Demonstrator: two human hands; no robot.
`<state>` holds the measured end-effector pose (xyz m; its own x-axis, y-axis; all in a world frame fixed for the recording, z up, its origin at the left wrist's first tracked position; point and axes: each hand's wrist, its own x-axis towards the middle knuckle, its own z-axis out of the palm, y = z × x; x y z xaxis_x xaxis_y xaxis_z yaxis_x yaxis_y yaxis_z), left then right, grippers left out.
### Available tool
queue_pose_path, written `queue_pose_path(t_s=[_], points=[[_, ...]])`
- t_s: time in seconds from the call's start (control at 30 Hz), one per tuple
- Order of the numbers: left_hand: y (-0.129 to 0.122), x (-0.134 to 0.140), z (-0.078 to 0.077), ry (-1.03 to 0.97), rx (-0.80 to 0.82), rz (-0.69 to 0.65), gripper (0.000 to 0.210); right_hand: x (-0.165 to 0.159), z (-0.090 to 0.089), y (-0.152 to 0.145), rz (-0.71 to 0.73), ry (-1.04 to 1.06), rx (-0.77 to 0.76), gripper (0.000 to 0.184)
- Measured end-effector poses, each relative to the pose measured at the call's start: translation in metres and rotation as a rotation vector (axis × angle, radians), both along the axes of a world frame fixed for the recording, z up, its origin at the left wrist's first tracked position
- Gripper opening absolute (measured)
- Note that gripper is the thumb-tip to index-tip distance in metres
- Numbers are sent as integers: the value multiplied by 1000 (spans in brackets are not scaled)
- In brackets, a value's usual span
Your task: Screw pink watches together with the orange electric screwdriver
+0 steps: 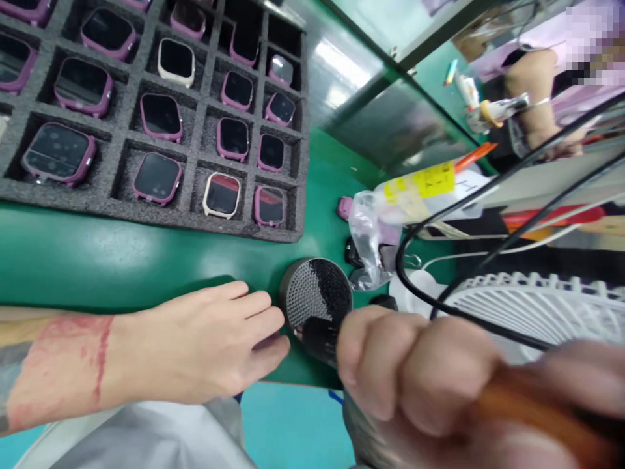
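My right hand (pixel 430 378), large and blurred close to the camera, is wrapped round an electric screwdriver (pixel 319 340) with a black nose and an orange-brown body. Its thin tip reaches the near-left rim of a round grey dish (pixel 299 293). A grid of small holes covers the dish, and tiny black pieces, apparently screws, are heaped over its right side. My left hand (pixel 219 339) is palm down just left of the dish, fingers curled and knuckles close to the rim. Whatever lies beneath those fingers is hidden.
A dark foam tray (pixel 195 225) holds several purple and cream watch cases (pixel 222 195) in compartments. Right of the dish are a clear plastic bag (pixel 366 241), a yellow-labelled bottle (pixel 420 189), black cables (pixel 415 228) and a white slatted basket (pixel 532 306). Another person's arm (pixel 532 98) shows beyond.
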<state>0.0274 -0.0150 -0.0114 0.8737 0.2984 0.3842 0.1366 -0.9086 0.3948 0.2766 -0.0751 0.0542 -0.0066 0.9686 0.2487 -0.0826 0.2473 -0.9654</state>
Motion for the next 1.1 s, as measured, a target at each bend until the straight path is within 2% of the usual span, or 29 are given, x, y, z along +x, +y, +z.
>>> queue_pose_path(t_s=[0.07,0.13,0.2,0.3,0.4,0.57,0.73,1.1], points=[[0,-2,0,54,-18,-41,9,4,-3,6,-112,108,65,31],[0,-4,-2,58,-36,-85,2,9,-7,12,-68,100,85,27],[2,-7,-3,-1,-67,-114,15,12,-11,17,6,81,80,22],[8,-10,-1,-53,-165,-146,10,12,-17,19,28,93,88,26],[13,-12,4,-38,-197,-119,14,11,-22,17,27,84,90,32],[15,-13,-1,12,-113,-57,14,5,-25,21,38,67,106,30],[13,-13,-5,-9,-116,-51,14,2,-21,26,58,36,132,24],[9,-11,-9,-14,-151,-45,8,14,-21,19,136,9,110,31]])
